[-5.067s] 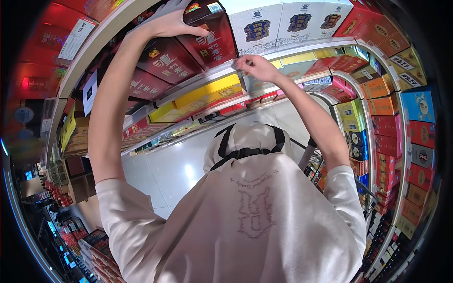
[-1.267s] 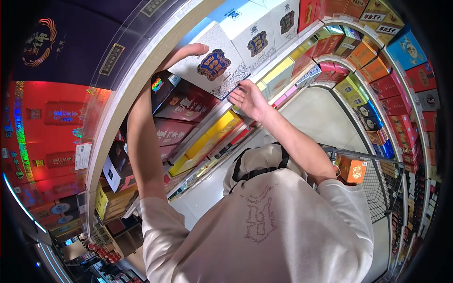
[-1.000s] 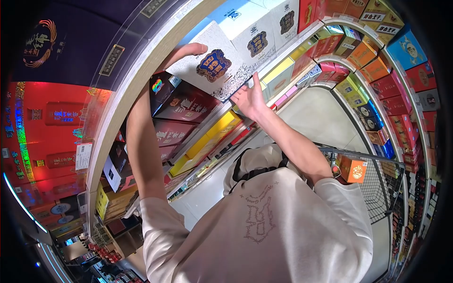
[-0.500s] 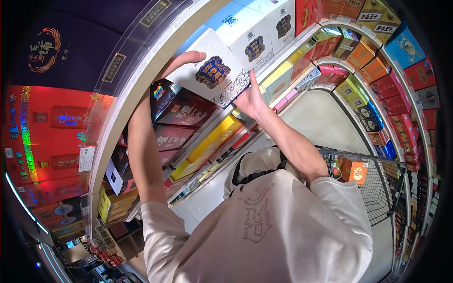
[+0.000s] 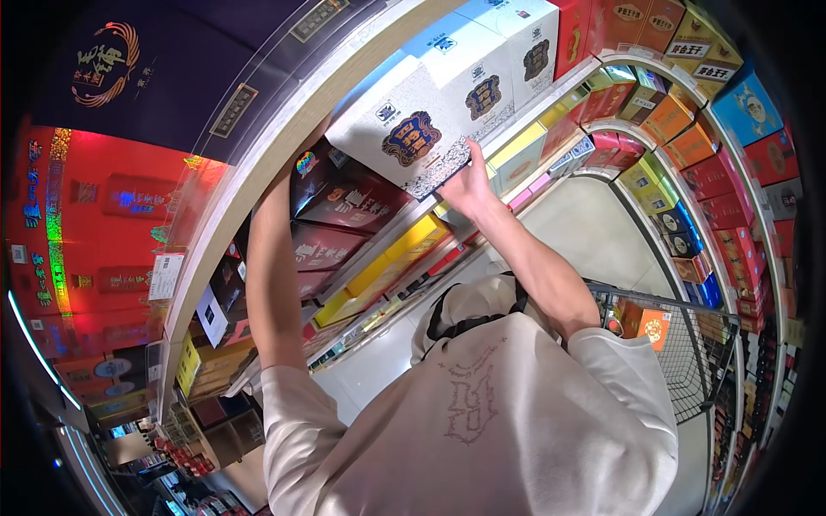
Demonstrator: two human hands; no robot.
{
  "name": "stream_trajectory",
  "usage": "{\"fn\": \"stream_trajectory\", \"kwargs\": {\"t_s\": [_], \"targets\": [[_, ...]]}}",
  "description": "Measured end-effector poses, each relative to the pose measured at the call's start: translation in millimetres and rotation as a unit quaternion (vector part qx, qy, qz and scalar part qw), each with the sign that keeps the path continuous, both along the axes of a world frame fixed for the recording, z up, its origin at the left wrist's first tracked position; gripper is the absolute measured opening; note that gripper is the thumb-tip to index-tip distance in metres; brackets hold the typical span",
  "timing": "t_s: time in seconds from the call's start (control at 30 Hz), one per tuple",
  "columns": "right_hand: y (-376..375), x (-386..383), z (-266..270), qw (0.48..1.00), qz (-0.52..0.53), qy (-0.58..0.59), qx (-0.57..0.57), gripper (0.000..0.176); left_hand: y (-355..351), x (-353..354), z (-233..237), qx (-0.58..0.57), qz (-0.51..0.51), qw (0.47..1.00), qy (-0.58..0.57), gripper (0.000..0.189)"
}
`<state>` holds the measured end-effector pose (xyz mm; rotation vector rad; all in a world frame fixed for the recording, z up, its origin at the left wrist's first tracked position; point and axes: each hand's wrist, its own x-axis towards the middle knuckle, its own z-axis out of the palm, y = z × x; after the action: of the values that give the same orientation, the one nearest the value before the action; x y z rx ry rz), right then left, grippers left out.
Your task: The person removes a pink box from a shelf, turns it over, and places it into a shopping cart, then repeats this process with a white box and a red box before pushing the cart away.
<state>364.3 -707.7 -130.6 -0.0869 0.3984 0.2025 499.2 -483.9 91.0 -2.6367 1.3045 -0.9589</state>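
Carton (image 5: pixel 403 133), white rectangular cardboard, juts past the pale shelf edge (image 5: pixel 535 109), our right hand (image 5: pixel 467 187) gripping its base corner. Likely stiff, heavy, best held beneath; our left hand is hidden, its grip we cannot tell.

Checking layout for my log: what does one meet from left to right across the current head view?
White price tag, left forearm, leftmost white box, right hand, orange box in the wire cart, light-blue box.

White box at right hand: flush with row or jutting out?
Jutting out: this white box stands ahead of neighbouring white boxes, right hand at its lower edge.
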Motion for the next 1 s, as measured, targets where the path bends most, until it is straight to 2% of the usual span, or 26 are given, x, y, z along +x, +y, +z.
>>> {"fn": "stream_trajectory", "kwargs": {"t_s": [0.07, 0.13, 0.17, 0.2, 0.33, 0.43, 0.53, 0.57, 0.63, 1.0], "targets": [[0, 4, -7, 1.000, 0.007, -0.007, 0.008, 0.070, 7, 22, -17, 0.028, -0.048, 0.987, -0.154, 0.058], [-1, 3, -6, 1.000, 0.005, -0.009, 0.007, 0.070, 21, 42, -28, 0.059, -0.094, 0.947, -0.303, 0.055], [-2, 2, -5, 1.000, 0.007, -0.011, 0.002, 0.071, 23, 40, -43, -0.066, -0.106, 0.975, -0.186, 0.044], [-2, 1, -3, 1.000, 0.010, -0.013, -0.003, 0.071, 24, 38, -53, -0.065, -0.103, 0.975, -0.188, 0.044], [-4, -4, 4, 1.000, 0.012, -0.012, 0.004, 0.072, 31, 36, -92, -0.138, -0.001, 0.989, -0.045, 0.043], [-4, -4, 5, 1.000, 0.010, -0.017, 0.006, 0.071, 28, 32, -106, -0.192, 0.071, 0.977, 0.067, 0.043], [-4, -9, 5, 1.000, 0.010, -0.022, -0.001, 0.070, 23, 17, -106, -0.253, 0.048, 0.962, 0.087, 0.044], [-5, -9, 6, 1.000, 0.013, -0.026, -0.011, 0.070, 23, 16, -100, -0.253, 0.048, 0.962, 0.087, 0.044], [-6, -11, 8, 0.999, 0.020, -0.031, -0.022, 0.070, 28, 19, -94, -0.128, 0.177, 0.957, 0.193, 0.045], [-5, -22, 12, 0.998, 0.005, -0.014, -0.063, 0.076, 55, 27, -96, -0.052, 0.129, 0.990, 0.009, 0.043]]}}
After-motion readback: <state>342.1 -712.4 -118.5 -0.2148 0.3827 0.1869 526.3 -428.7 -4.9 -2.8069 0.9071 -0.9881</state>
